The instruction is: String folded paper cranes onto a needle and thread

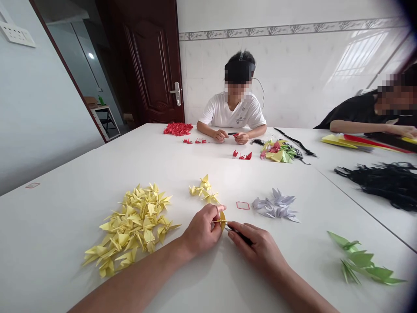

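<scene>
Pinched in my left hand [204, 228] is a folded yellow paper piece [223, 221], held upright over the table. My right hand [257, 243] grips a slim dark tool [240, 235], whose thin tip reaches the yellow piece. A large pile of yellow paper cranes [137, 221] lies left of my left hand. Just beyond my hands is a small group of yellow cranes [204, 189]. Pale lilac cranes [277, 206] rest beyond my right hand, and green cranes [365, 260] lie at the right.
Across the white table [182, 167], a person in white [232, 111] handles a dark tool near red cranes [178, 129]. Mixed coloured cranes [282, 151] and black cords [379, 182] lie to the right. Another person's arm [361, 126] is by coloured sheets [345, 140].
</scene>
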A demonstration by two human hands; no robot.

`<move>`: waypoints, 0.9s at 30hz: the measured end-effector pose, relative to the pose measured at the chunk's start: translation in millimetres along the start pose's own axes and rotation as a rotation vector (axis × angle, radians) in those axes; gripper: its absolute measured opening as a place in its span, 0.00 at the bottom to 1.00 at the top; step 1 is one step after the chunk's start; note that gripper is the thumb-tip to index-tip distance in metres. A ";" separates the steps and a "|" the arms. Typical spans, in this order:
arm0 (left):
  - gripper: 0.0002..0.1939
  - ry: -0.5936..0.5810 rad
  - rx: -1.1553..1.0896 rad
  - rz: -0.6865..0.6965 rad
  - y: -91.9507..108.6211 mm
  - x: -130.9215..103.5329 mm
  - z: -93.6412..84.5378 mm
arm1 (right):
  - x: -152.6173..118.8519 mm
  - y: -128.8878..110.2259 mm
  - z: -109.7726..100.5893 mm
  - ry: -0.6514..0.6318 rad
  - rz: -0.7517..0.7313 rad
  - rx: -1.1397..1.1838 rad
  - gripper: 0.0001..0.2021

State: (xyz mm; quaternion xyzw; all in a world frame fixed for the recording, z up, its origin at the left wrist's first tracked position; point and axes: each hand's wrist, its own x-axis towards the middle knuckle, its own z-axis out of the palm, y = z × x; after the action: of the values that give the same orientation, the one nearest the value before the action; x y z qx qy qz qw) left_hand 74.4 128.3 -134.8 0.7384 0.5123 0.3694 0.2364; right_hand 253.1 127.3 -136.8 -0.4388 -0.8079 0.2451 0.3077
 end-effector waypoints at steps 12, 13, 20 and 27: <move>0.22 -0.009 0.110 0.015 4.3 -1.2 -2.4 | 0.7 -1.9 1.3 0.012 -0.014 -0.032 0.17; 0.22 -0.001 0.119 0.027 4.2 -1.3 -2.5 | 0.9 -1.7 1.5 0.011 -0.004 -0.034 0.17; 0.23 0.035 0.198 0.142 0.6 0.0 -1.8 | 0.0 -5.9 -2.4 -0.009 0.013 -0.043 0.17; 0.25 0.030 0.192 0.229 -0.4 -0.9 -0.9 | 1.0 -8.8 -4.3 -0.022 0.015 -0.046 0.16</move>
State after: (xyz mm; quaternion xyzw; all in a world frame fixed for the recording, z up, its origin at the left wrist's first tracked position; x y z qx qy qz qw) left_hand 73.3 127.6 -134.8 0.8055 0.4613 0.3543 0.1131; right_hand 250.8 124.4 -127.7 -0.4492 -0.8133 0.2336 0.2867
